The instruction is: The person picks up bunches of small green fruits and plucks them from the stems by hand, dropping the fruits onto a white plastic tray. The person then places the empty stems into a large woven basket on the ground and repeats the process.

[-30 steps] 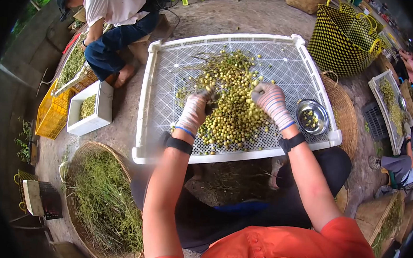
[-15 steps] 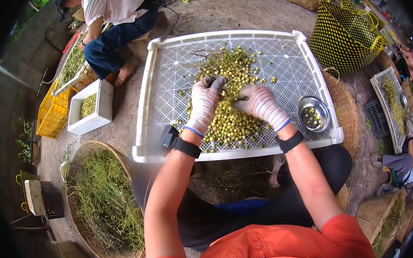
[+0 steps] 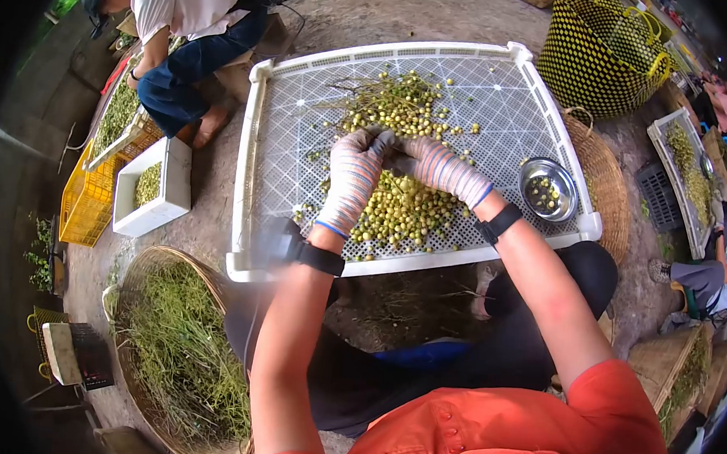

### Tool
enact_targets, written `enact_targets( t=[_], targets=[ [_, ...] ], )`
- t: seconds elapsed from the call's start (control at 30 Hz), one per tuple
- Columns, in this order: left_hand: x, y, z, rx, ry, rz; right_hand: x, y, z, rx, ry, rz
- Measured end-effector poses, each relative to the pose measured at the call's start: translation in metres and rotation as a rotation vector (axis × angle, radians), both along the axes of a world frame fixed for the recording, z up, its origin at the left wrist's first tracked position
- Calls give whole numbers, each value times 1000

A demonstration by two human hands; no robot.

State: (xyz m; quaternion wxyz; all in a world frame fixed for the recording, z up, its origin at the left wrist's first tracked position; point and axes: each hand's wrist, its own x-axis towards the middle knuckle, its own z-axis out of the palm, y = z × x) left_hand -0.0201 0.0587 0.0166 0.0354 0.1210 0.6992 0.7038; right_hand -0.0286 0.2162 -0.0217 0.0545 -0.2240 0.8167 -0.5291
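Observation:
Both hands wear striped gloves with grey fingertips and meet above the pile of round green-yellow fruits on the white mesh tray. My left hand has its fingers pinched together; whatever they hold is too small to make out. Its fingertips touch those of my right hand, which is closed too, its contents hidden. Thin stems with fruits lie just beyond the hands. A metal bowl with some fruits inside stands at the tray's right side.
A wicker basket of green stems stands at lower left. White and yellow crates are beside a seated person. A black-yellow woven bag is at upper right. Another person's legs show at far right.
My right hand has moved left and its fingertips now meet those of my left hand. The whole view has shifted slightly.

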Motion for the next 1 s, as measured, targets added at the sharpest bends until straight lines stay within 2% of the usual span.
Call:
enact_targets(
  t=[0.07, 0.1, 0.13, 0.2, 0.23, 0.33, 0.37, 0.47, 0.5, 0.6, 0.67, 0.73, 0.8, 0.87, 0.97, 1.0],
  targets=[
    [0, 2, -9, -17, -24, 129, 2, 3, 11, 527, -59, -112],
    [3, 5, -12, 14, -30, 157, 7, 0, 29, 654, -88, -110],
    [3, 6, -14, -35, -23, 190, 2, 1, 21, 657, -80, -105],
    [5, 9, -16, 68, -55, 184, -2, 3, 2, 669, 136, -125],
    [4, 11, -16, 68, -49, 182, 0, 7, 0, 582, 262, -116],
    [9, 14, -13, 153, -87, 198, 4, 11, 11, 712, 223, -183],
    [11, 12, -11, 159, -73, 194, 2, 11, 18, 873, 25, -164],
    [6, 16, -15, 129, -48, 183, -7, 25, -7, 885, -12, -185],
    [6, 17, -13, 137, -44, 187, -3, 29, -16, 760, 251, -208],
    [9, 15, -14, 116, -91, 187, -6, 40, -28, 663, 239, -168],
    [11, 16, -19, 74, -73, 185, -6, 39, -32, 646, 334, -191],
    [11, 18, -21, 23, -51, 196, -4, 30, -7, 874, -64, -316],
    [14, 20, -25, 125, -81, 191, -5, 36, -17, 906, -24, -338],
    [17, 16, -12, 108, -105, 194, -8, 46, -33, 731, 284, -246],
    [12, 7, -8, 190, -149, 203, -17, 66, -60, 622, 408, -238],
    [13, 7, -8, 191, -151, 203, -16, 64, -53, 623, 407, -238]
  ],
)
